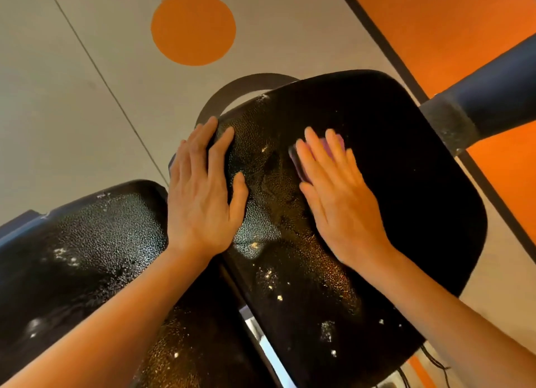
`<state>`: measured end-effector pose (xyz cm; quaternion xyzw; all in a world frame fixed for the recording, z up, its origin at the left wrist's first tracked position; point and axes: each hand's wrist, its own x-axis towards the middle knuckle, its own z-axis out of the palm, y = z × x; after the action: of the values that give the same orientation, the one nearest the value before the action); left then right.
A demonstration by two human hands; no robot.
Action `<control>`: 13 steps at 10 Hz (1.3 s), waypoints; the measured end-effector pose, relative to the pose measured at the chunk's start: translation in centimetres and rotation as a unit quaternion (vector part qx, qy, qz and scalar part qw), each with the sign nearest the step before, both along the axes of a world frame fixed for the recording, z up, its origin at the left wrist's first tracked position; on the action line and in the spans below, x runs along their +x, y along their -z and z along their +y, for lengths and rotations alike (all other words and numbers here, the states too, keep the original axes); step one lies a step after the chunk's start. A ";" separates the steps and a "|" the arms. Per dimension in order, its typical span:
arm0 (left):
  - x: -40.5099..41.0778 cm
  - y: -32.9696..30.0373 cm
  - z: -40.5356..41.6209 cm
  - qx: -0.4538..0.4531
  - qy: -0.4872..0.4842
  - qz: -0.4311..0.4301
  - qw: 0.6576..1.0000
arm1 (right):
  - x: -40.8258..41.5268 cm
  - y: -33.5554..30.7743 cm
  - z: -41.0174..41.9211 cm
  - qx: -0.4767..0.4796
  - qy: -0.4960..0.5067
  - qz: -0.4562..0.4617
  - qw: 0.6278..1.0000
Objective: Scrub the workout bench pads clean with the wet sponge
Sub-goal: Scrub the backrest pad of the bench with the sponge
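Two black textured bench pads fill the view. The larger pad (pixel 406 184) lies at the centre and right, wet and speckled with pale crumbs. My right hand (pixel 339 196) lies flat with straight fingers on a purple sponge (pixel 338 140), pressing it onto this pad; the hand is motion-blurred and hides most of the sponge. My left hand (pixel 203 190) rests flat on the pad's left edge, fingers straight. A second pad (pixel 87 242) sits at the lower left, also wet with white flecks.
A dark blue padded roller (pixel 493 97) on a grey bar juts in from the upper right. Beige floor with an orange circle (pixel 193 29) lies beyond the pads, orange flooring to the right. A metal frame part (pixel 261 338) shows between the pads.
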<state>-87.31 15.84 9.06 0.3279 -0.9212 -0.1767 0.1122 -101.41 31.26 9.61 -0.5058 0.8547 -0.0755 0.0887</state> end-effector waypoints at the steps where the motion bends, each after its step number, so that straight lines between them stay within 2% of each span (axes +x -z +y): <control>1: 0.0 0.0 0.1 0.006 -0.004 -0.003 1.000 | 3.0 -0.9 5.3 0.040 -0.026 -0.002 0.999; 2: 0.0 -0.1 0.1 0.003 -0.001 -0.001 1.000 | -0.5 0.0 -1.9 -0.008 0.037 -0.007 0.999; 3: 0.0 0.0 0.1 0.000 0.000 -0.001 1.000 | -3.9 0.2 -7.8 -0.012 0.080 0.003 0.997; 5: 0.1 0.0 0.0 0.004 -0.001 0.000 1.000 | 2.8 -0.9 5.9 0.035 0.010 -0.001 0.999; 7: 0.1 0.1 0.1 0.002 0.000 0.000 1.000 | -6.3 0.6 -6.3 -0.004 0.078 -0.013 0.997; 9: 0.1 -0.1 0.1 0.010 -0.001 0.001 1.000 | 0.5 -0.9 8.8 0.036 0.080 -0.045 0.995; 10: 0.1 -0.1 0.1 0.012 0.000 0.001 1.000 | -2.4 -0.3 5.9 0.026 0.092 -0.052 0.994; 11: 0.1 0.0 0.1 0.013 -0.002 -0.001 1.000 | -7.7 0.5 -2.2 0.005 0.158 -0.014 0.987; 12: 0.2 -0.1 0.1 0.011 -0.001 -0.009 1.000 | -5.4 0.8 -4.4 0.011 0.208 0.013 0.978; 13: 0.4 -0.6 -0.4 0.023 0.026 -0.030 0.999 | -0.4 0.0 -2.0 0.002 -0.029 -0.019 0.999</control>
<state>-86.87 15.42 9.67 0.3112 -0.9281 -0.1909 0.0726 -101.82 29.25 9.65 -0.5283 0.8383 -0.0808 0.1077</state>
